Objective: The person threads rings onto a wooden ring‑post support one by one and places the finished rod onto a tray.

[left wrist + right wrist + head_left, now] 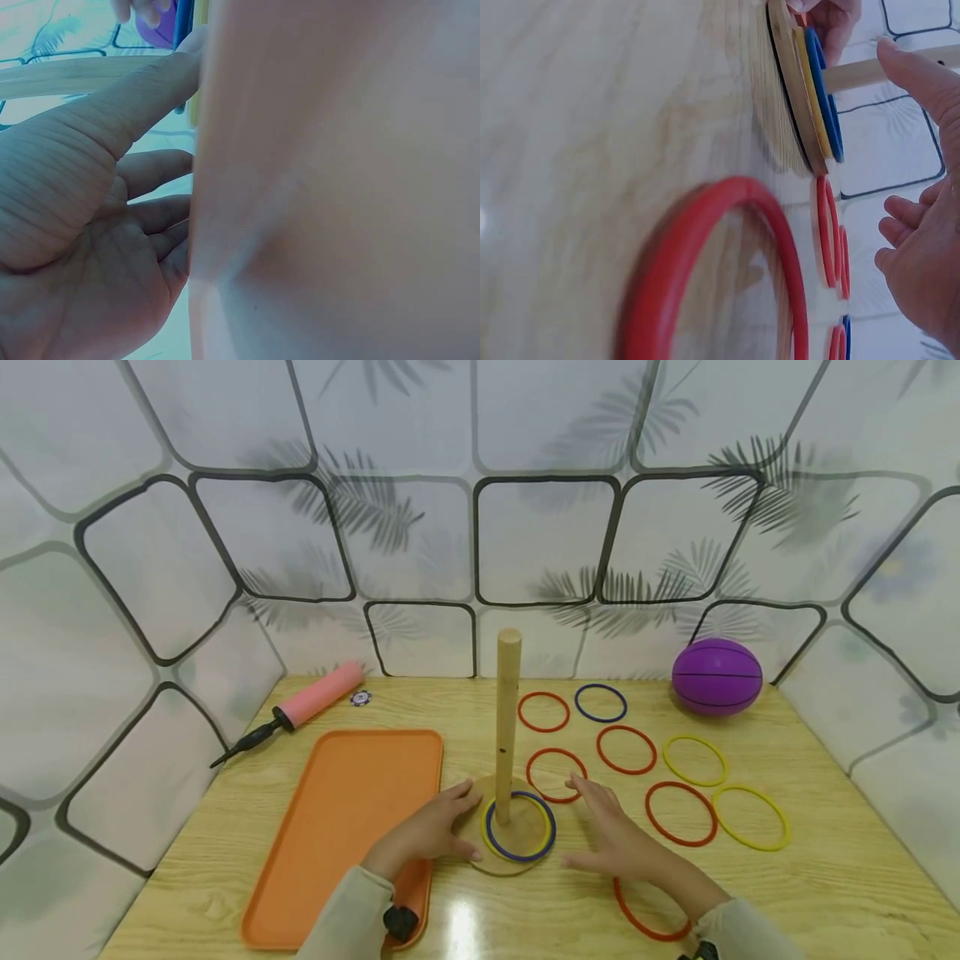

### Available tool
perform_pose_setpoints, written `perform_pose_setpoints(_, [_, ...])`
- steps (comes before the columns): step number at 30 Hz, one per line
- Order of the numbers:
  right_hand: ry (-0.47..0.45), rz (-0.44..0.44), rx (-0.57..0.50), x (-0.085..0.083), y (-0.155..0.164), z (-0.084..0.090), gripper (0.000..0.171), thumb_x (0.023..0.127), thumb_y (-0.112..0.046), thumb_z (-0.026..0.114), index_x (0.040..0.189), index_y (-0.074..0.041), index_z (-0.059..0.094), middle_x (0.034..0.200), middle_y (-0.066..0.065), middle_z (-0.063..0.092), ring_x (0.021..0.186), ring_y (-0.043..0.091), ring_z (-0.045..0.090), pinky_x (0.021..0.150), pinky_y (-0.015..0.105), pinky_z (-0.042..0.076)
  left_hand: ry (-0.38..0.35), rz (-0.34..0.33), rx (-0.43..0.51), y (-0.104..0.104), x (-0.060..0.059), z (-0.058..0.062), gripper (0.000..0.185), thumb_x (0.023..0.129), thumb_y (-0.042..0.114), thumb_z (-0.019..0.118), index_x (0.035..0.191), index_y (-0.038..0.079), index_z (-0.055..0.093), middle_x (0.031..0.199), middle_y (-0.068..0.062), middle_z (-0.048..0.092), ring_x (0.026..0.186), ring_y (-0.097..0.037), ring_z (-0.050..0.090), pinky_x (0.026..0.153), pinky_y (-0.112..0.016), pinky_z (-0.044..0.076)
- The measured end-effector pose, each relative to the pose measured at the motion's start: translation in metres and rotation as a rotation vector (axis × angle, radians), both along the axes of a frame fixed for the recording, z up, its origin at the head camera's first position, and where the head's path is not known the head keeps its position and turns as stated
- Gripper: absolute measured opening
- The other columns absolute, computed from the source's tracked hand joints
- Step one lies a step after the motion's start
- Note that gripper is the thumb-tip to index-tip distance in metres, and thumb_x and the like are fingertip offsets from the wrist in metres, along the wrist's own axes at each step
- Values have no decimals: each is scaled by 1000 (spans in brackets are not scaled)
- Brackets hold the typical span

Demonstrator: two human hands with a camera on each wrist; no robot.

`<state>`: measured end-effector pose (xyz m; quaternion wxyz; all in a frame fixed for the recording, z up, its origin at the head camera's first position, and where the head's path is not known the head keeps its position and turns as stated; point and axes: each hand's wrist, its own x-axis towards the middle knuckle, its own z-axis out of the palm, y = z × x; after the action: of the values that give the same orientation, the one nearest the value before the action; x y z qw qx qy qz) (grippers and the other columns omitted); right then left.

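Observation:
A wooden peg (507,718) stands upright on a round wooden base (517,858). A blue ring (521,855) and a yellow ring (489,837) lie on the base around the peg. My left hand (459,821) rests against the base's left edge with thumb and fingers spread along it. In the left wrist view its palm (75,225) is open beside the peg (67,75). My right hand (592,825) is just right of the base, fingers spread, holding nothing. A red ring (645,917) lies under my right wrist and looms large in the right wrist view (727,262), beside the base (787,82).
Several loose rings, red (556,774), yellow (751,817) and blue (601,702), lie right of the peg. An orange tray (352,827) lies at the left. A pink pump (300,706), a small chip (361,697) and a purple ball (716,677) sit at the back. Patterned walls enclose the table.

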<state>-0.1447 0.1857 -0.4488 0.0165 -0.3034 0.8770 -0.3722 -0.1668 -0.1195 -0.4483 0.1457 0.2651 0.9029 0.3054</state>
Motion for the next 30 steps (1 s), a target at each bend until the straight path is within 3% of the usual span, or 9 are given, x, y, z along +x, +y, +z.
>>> perform_pose_setpoints(6, [39, -38, -13, 17, 23, -3, 104, 75, -27, 81, 149, 1, 15, 141, 28, 34, 127, 42, 27, 91, 67, 32, 1, -1, 1, 0, -1, -2, 86, 73, 28, 82, 141, -3, 40, 151, -24, 24, 138, -41, 24, 109, -51, 26])
perform_pose_setpoints(10, [53, -126, -13, 30, 34, -5, 101, 72, -25, 83, 146, 7, 21, 136, 27, 39, 123, 42, 31, 88, 67, 34, -7, -3, 5, 0, -1, -1, 86, 73, 27, 82, 141, -4, 40, 151, -25, 24, 138, -41, 23, 109, -51, 26])
perform_pose_setpoints(16, [-76, -313, 44, 51, 41, -7, 108, 71, -40, 82, 144, 9, 20, 139, 23, 38, 127, 45, 23, 90, 69, 32, -9, -1, -6, 0, -1, -2, 85, 74, 28, 81, 142, -3, 40, 151, -24, 24, 138, -41, 23, 109, -51, 26])
perform_pose_setpoints(19, [-91, -370, 75, 60, 43, -10, 111, 69, -45, 82, 145, 7, 20, 139, 24, 37, 128, 46, 22, 92, 67, 30, -7, -3, -5, 0, -1, -1, 85, 75, 29, 81, 142, -3, 39, 151, -24, 24, 138, -41, 23, 109, -51, 26])
perform_pose_setpoints(24, [-108, -412, 84, 72, 46, -16, 114, 66, -46, 83, 145, 7, 20, 138, 27, 38, 127, 44, 23, 93, 64, 30, -16, 3, -14, 0, -1, 0, 85, 76, 30, 80, 143, -2, 39, 152, -22, 23, 139, -40, 22, 109, -51, 26])
perform_pose_setpoints(30, [-155, -418, 139, 80, 49, -24, 120, 63, -51, 83, 145, 9, 18, 142, 30, 28, 125, 45, 22, 92, 67, 33, -26, 10, -22, 0, 0, -1, 85, 76, 30, 80, 143, 0, 39, 153, -20, 22, 139, -39, 22, 109, -51, 26])
